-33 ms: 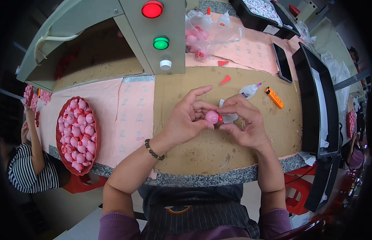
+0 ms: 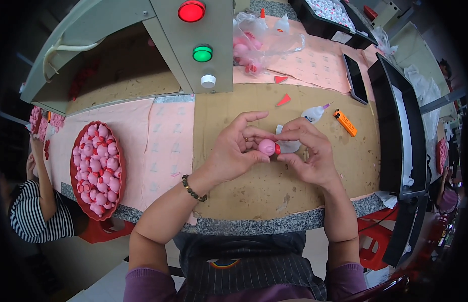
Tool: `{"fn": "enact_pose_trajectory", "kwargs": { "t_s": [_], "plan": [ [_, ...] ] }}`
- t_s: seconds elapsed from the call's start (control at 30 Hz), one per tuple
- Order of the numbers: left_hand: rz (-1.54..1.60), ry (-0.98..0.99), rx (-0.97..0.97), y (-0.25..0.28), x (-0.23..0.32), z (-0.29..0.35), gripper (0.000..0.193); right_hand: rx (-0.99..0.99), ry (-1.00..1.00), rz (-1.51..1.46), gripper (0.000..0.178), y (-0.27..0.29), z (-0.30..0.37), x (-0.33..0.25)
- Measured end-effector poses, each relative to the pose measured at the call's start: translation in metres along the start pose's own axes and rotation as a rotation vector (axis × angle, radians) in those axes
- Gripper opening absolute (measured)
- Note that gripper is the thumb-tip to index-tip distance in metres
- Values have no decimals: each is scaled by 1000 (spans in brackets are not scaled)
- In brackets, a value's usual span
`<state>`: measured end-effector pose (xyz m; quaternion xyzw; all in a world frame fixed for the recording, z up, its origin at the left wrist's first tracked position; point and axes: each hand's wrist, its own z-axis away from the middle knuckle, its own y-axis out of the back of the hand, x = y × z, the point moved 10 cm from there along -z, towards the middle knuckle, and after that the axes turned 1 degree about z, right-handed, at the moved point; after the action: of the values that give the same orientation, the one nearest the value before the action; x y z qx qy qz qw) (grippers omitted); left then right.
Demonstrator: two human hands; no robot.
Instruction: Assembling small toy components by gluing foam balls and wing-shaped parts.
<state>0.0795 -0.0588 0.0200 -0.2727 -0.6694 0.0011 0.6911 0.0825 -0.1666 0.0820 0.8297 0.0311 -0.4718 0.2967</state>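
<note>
Over the brown mat, my left hand [image 2: 234, 153] pinches a small round pink toy figure [image 2: 266, 147] between thumb and fingers, the index finger lifted away. A red band [image 2: 277, 149] circles the figure's right end. My right hand [image 2: 314, 156] is curled round that end, its thumb tip at the band and its bent index finger above. Behind the right fingers lies a white piece [image 2: 290, 146], partly hidden. Just beyond them rests a clear glue bottle [image 2: 312, 114] with a thin purple tip.
An orange lighter [image 2: 345, 123], red scraps [image 2: 283, 100] and a phone [image 2: 355, 78] lie beyond my hands. At left stands a red basket [image 2: 122, 176] full of pink figures, near a grey machine [image 2: 213, 65]. A black tray [image 2: 415, 187] borders the right. Co-workers sit at both sides.
</note>
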Motion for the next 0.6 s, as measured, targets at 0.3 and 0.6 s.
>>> {"fn": "enact_pose_trajectory", "kwargs": {
  "t_s": [0.3, 0.6],
  "plan": [
    [-12, -122, -9, 2, 4, 1, 37, -156, -48, 476, 22, -24, 3, 25],
    [-6, -112, -39, 1, 1, 2, 31, 177, -130, -600, 17, -7, 5, 20]
  ]
}}
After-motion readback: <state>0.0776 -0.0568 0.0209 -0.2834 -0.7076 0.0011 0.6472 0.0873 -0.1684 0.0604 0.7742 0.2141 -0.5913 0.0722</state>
